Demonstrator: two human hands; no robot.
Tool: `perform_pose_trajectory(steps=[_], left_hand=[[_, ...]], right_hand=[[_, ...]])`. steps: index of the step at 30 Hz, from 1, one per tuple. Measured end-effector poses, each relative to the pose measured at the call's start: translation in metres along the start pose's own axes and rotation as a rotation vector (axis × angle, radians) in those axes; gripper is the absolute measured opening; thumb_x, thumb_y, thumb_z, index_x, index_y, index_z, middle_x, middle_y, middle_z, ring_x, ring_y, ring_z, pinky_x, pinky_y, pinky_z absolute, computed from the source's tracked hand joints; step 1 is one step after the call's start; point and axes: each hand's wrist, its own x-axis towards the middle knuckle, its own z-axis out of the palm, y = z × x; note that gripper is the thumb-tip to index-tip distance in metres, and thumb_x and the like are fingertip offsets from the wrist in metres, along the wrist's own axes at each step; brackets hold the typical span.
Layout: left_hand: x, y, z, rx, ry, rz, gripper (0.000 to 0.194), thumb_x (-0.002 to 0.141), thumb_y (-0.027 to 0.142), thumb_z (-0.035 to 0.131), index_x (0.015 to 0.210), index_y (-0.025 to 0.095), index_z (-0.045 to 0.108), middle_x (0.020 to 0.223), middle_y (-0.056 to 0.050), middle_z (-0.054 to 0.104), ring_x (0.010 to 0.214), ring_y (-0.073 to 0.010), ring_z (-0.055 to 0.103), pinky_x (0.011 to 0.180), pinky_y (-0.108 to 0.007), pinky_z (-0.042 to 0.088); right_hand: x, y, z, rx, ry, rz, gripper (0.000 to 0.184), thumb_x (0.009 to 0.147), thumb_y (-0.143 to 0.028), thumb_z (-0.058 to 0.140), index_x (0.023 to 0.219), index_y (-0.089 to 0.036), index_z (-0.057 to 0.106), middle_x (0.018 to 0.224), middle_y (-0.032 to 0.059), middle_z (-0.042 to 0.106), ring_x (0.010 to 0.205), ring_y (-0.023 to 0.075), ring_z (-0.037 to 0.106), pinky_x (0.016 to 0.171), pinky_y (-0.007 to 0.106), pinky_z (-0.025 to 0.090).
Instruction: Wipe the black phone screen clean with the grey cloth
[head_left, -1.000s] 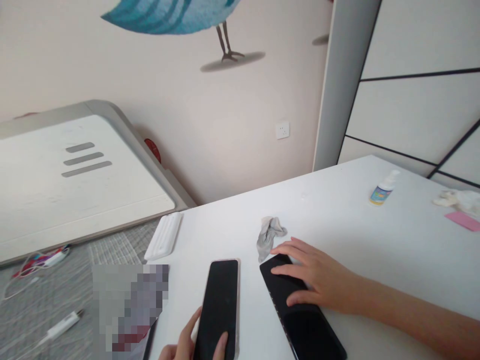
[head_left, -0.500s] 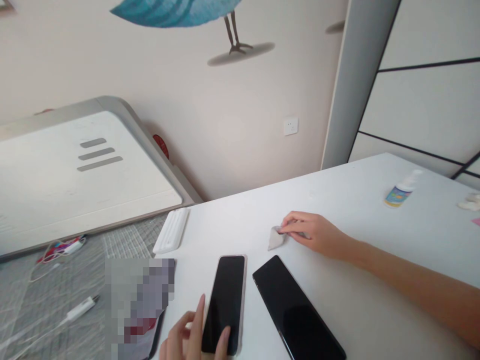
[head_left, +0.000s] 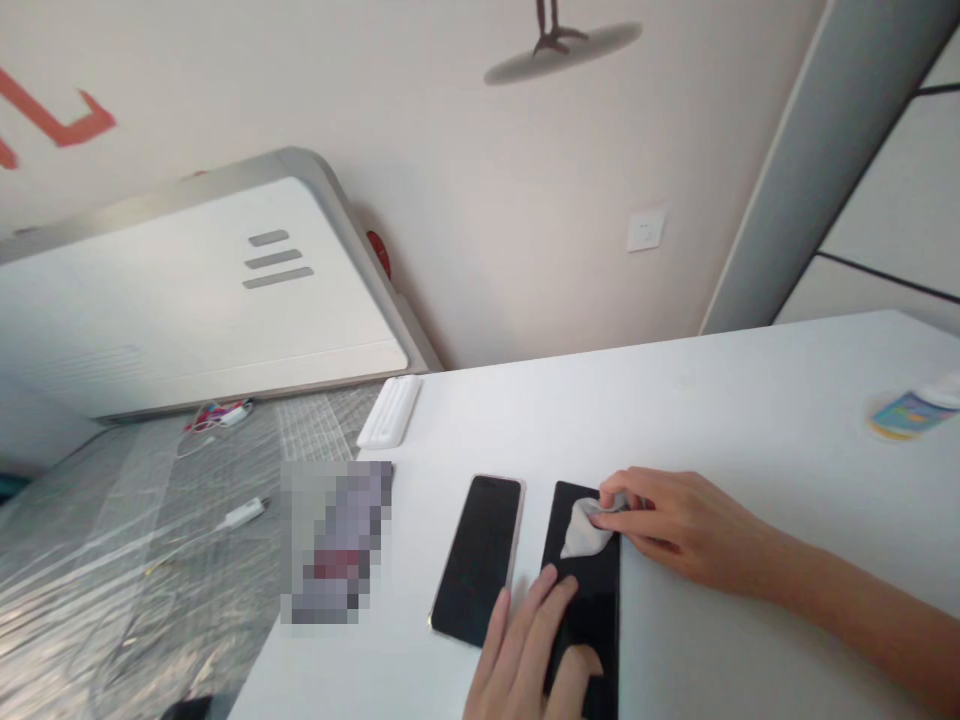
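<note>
My right hand (head_left: 694, 525) is clenched in a pinch on a crumpled grey cloth (head_left: 586, 530), pressing it against the top of a glossy black rectangular smartphone (head_left: 592, 610). My left hand (head_left: 521, 650) lies open on that phone's lower half, not gripping. A black phone with a rose-gold rim (head_left: 476, 560) sits just left of it on the white table (head_left: 750, 400); a small blue-labelled spray bottle (head_left: 907, 415) stands well right of it.

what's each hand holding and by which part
The right hand pinches a grey cloth by its bunched end, on a black smartphone. The left hand grips nothing; its fingers rest on that phone's lower part.
</note>
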Motion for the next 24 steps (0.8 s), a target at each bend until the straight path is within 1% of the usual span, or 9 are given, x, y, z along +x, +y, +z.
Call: perform_pose_trajectory(steps=[1,3,5,8,12,15,18,21,24], left_hand=[[-0.003,-0.007,-0.006,0.026,-0.021,-0.064,0.021,0.104,0.046,0.06,0.107,0.029,0.071,0.154,-0.002,0.063,0.144,-0.0227,0.058,0.126,-0.041,0.04],[-0.004,-0.015,-0.012,0.046,-0.009,-0.193,0.061,0.093,0.077,0.06,0.123,0.025,0.069,0.151,-0.011,0.065,0.14,-0.0311,0.061,0.12,-0.048,0.047],[-0.002,-0.019,-0.011,0.004,0.016,-0.209,0.091,0.08,0.092,0.058,0.136,0.021,0.063,0.141,-0.013,0.071,0.132,-0.0317,0.067,0.117,-0.047,0.05],[0.0,-0.021,-0.007,-0.096,-0.01,-0.187,0.097,0.083,0.086,0.065,0.149,0.016,0.051,0.132,-0.013,0.076,0.125,-0.0282,0.071,0.115,-0.042,0.051],[0.0,-0.022,-0.003,-0.119,-0.079,-0.249,0.117,0.079,0.082,0.073,0.162,0.012,0.029,0.139,-0.019,0.071,0.128,-0.034,0.07,0.109,-0.047,0.056],[-0.002,-0.022,0.0,-0.064,-0.074,-0.231,0.124,0.077,0.088,0.068,0.162,0.009,0.026,0.139,-0.019,0.071,0.123,-0.0349,0.073,0.102,-0.048,0.061],[-0.005,-0.022,0.003,-0.04,-0.074,-0.219,0.121,0.08,0.081,0.071,0.163,0.006,0.024,0.141,-0.019,0.071,0.122,-0.035,0.074,0.1,-0.049,0.062],[-0.009,-0.023,0.005,-0.048,-0.12,-0.268,0.125,0.077,0.067,0.082,0.165,0.006,0.019,0.143,-0.018,0.069,0.128,-0.0351,0.07,0.106,-0.049,0.06],[-0.011,-0.025,0.006,-0.019,-0.136,-0.24,0.128,0.078,0.072,0.079,0.166,0.003,0.017,0.144,-0.02,0.069,0.129,-0.0346,0.07,0.105,-0.047,0.061]], right_hand=[[0.0,-0.004,0.001,-0.019,0.005,-0.028,0.037,0.102,-0.009,0.046,0.12,-0.022,0.075,0.113,0.0089,0.071,0.081,0.0179,0.066,0.07,0.03,0.051],[0.001,-0.017,0.004,-0.056,0.013,-0.122,0.036,0.104,-0.01,0.043,0.121,-0.018,0.074,0.11,0.0105,0.072,0.081,0.0198,0.067,0.07,0.032,0.052],[0.002,-0.03,0.008,-0.065,0.007,-0.223,0.035,0.108,-0.014,0.04,0.122,-0.016,0.072,0.106,0.0106,0.074,0.084,0.0212,0.069,0.074,0.034,0.056],[0.004,-0.034,0.014,-0.054,0.007,-0.3,0.037,0.113,-0.022,0.037,0.122,-0.017,0.072,0.104,0.0085,0.077,0.087,0.0213,0.071,0.076,0.034,0.058],[0.006,-0.024,0.014,-0.204,0.077,-0.261,0.039,0.109,-0.013,0.04,0.136,-0.013,0.068,0.127,0.0117,0.077,0.114,0.0262,0.071,0.096,0.041,0.059],[0.008,-0.033,0.016,-0.051,-0.051,-0.233,0.041,0.107,-0.026,0.052,0.144,-0.013,0.064,0.135,0.0103,0.074,0.125,0.0273,0.067,0.102,0.04,0.059],[0.011,-0.039,0.017,0.119,-0.185,-0.311,0.051,0.108,-0.045,0.056,0.147,-0.013,0.061,0.14,0.0102,0.071,0.126,0.0271,0.068,0.105,0.04,0.059],[0.009,-0.03,0.016,0.008,-0.122,-0.229,0.06,0.108,-0.053,0.055,0.15,-0.009,0.059,0.155,0.0154,0.058,0.137,0.0345,0.062,0.116,0.05,0.051],[0.006,-0.03,0.019,0.017,-0.148,-0.246,0.066,0.106,-0.055,0.059,0.149,-0.005,0.059,0.155,0.0146,0.058,0.138,0.0357,0.061,0.119,0.048,0.05]])
